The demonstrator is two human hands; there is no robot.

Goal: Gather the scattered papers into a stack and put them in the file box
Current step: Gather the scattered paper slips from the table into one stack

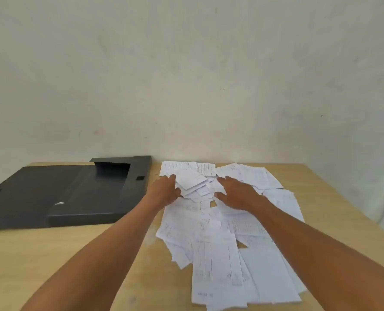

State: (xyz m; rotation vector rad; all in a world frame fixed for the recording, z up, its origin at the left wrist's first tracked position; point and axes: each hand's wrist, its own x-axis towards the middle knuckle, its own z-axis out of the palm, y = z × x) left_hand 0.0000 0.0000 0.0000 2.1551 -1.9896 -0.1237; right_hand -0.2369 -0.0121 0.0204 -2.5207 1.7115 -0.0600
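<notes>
Several white printed papers (220,254) lie scattered and overlapping across the right half of a light wooden table (63,265). A black file box (58,194) lies flat and opened out at the table's back left. My left hand (165,190) rests at the left edge of a small bunch of papers (192,181) near the back, fingers curled against them. My right hand (236,194) lies palm down on the papers to the right of that bunch, fingers spread. Both forearms reach in from the bottom of the frame.
A plain pale wall (186,75) rises directly behind the table. The table's right edge (352,209) runs diagonally beside the papers. Bare wood shows at the front left.
</notes>
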